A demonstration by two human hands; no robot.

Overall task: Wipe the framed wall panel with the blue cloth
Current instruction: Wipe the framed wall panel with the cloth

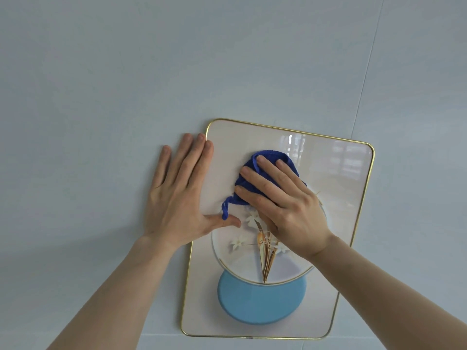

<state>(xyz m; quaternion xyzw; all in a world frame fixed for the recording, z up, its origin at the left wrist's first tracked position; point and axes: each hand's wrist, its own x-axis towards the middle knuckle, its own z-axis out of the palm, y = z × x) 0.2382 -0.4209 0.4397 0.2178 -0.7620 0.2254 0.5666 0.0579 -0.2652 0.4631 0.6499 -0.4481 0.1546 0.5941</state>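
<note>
A glossy wall panel [336,223] with a thin gold frame hangs on the wall; it shows white flowers and a light blue disc. My right hand [283,205] presses a bunched blue cloth [270,159] flat against the panel's upper middle. A loose loop of the cloth dangles down at its left. My left hand [177,195] lies flat with fingers spread over the panel's left edge, palm mostly on the wall, thumb on the panel. It holds nothing.
The pale blue-grey wall [126,72] surrounds the panel, with a thin seam [361,97] running down at the upper right. Window reflections glint on the panel's top right.
</note>
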